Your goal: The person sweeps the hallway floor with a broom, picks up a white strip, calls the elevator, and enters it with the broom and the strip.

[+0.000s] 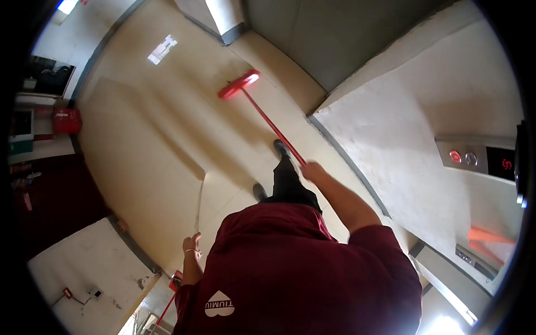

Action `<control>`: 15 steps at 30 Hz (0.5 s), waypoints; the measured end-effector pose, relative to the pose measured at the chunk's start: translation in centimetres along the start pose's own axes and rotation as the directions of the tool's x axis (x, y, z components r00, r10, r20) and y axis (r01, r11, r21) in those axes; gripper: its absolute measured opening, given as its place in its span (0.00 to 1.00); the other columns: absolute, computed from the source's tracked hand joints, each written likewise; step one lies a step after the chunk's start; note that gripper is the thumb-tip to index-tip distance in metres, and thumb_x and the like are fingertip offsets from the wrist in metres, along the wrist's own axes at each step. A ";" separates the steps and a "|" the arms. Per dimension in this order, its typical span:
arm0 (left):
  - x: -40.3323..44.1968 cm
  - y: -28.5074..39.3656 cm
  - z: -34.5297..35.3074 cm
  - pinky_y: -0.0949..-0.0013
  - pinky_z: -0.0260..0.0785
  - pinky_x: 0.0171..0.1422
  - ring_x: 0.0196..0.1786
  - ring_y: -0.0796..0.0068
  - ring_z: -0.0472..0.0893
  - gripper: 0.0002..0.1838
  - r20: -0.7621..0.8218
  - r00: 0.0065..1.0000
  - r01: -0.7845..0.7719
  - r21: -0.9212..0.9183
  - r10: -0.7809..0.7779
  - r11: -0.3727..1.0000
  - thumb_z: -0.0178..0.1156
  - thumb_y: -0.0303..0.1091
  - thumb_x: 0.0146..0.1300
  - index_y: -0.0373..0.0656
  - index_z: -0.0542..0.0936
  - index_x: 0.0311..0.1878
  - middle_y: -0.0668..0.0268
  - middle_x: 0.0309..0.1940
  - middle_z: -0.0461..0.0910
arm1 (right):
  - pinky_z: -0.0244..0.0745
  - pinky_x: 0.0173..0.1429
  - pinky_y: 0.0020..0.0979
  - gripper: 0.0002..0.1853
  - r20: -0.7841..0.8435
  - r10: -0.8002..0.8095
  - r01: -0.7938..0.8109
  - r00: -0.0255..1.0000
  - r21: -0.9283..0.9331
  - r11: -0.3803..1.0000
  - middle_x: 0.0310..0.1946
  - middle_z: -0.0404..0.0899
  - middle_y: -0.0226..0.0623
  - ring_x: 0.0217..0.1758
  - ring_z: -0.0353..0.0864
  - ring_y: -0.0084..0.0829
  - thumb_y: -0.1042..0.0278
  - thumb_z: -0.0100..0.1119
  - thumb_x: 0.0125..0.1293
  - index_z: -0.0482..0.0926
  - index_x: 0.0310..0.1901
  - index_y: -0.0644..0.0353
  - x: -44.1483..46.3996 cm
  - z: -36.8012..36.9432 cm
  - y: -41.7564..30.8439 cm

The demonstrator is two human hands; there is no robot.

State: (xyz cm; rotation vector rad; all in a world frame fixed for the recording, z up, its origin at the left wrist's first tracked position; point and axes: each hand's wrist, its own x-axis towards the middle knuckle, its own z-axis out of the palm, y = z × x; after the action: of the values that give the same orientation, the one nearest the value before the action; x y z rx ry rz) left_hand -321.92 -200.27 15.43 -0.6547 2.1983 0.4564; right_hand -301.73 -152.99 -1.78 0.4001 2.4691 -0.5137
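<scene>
My right hand [315, 172] is closed around the upper end of a red broom handle [272, 125]. Ahead of my feet, the broom's wide red head [239, 84] rests on the beige floor, slightly blurred. On the other side, my left hand [192, 245], with a band at the wrist, grips the near end of a thin pale stick [200, 204]. That stick runs forward and ends at or close to the floor; what it belongs to is not clear. My dark shoes [282, 148] show between the two tools, one ahead of the other.
A lift button panel [474, 159] is on the white wall to the right. A grey-green door [335, 39] stands ahead right. At left are a red box [67, 120] and a dark red door [58, 195]. A wall corner [226, 36] juts out ahead.
</scene>
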 end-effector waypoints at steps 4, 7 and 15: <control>1.3 3.1 0.7 0.64 0.64 0.27 0.22 0.69 0.69 0.28 -0.071 0.992 0.099 -0.058 -0.103 0.993 0.67 0.49 0.40 0.30 0.72 0.29 0.62 0.18 0.70 | 0.73 0.43 0.43 0.21 0.008 0.249 -0.233 0.968 0.381 0.895 0.35 0.77 0.54 0.39 0.78 0.47 0.52 0.46 0.59 0.80 0.35 0.62 11.5 -14.0 -1.7; 3.9 3.0 1.4 0.64 0.62 0.28 0.21 0.70 0.66 0.25 -0.167 0.978 0.113 -0.066 -0.123 0.991 0.68 0.49 0.39 0.33 0.71 0.17 0.62 0.15 0.69 | 0.72 0.44 0.43 0.27 -0.002 0.345 -0.303 0.939 0.472 0.828 0.36 0.77 0.55 0.40 0.77 0.50 0.44 0.45 0.59 0.80 0.34 0.65 11.0 -16.8 0.8; 3.9 4.8 4.7 0.61 0.66 0.52 0.48 0.56 0.76 0.37 -0.115 0.972 0.168 -0.274 -0.205 0.947 0.69 0.45 0.37 0.23 0.71 0.45 0.45 0.43 0.75 | 0.69 0.36 0.51 0.25 0.039 0.493 -0.480 0.869 0.301 0.824 0.23 0.75 0.56 0.31 0.76 0.56 0.46 0.44 0.62 0.72 0.29 0.66 -15.6 -6.0 13.1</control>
State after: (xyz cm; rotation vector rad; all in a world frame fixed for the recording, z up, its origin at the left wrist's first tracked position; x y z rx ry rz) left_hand -324.18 -195.21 10.01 -1.0585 2.1995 0.6244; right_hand -287.27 -141.38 8.51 1.1424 2.1988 -0.6637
